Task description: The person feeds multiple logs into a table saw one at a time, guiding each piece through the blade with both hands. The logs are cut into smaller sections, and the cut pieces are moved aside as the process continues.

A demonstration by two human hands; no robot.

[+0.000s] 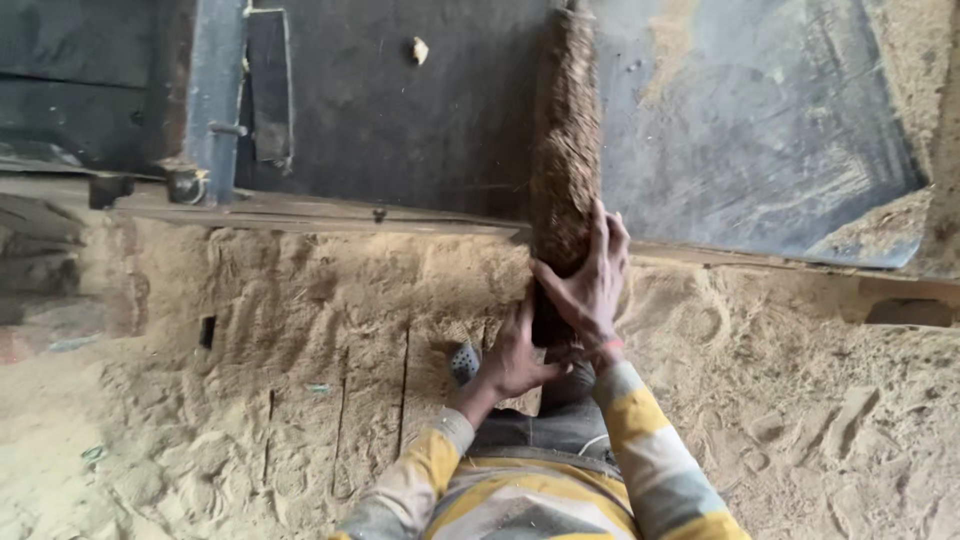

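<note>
Both hands meet on the near end of a long, rough brown slab of wood (565,150), its face coarse and fibrous like bark. The right hand (590,285) is clasped over that end from the right, fingers spread up along the rough face and the thumb pressed across it. The left hand (515,355) grips the same end from below and to the left, its fingers curled around the dark lower edge, just beneath the right hand and touching it. The wrists run back into sleeves striped yellow and grey (640,440), and a thin red band sits at the right wrist.

From the hands the slab stretches straight away, lying on a dark metal table (400,110) of a machine, whose near edge crosses just beyond the fingertips. To the right of the slab the metal surface is bluish and dusted with sawdust (880,230) heaped toward its far corner. A small pale chip (419,49) lies on the dark metal left of the slab, well beyond the hands. Further left stands a blue-grey metal upright (215,90) with a bolt.

Below and around the hands, thick sawdust covers the wooden floor planks (370,390), with footprints pressed into it on the right.
</note>
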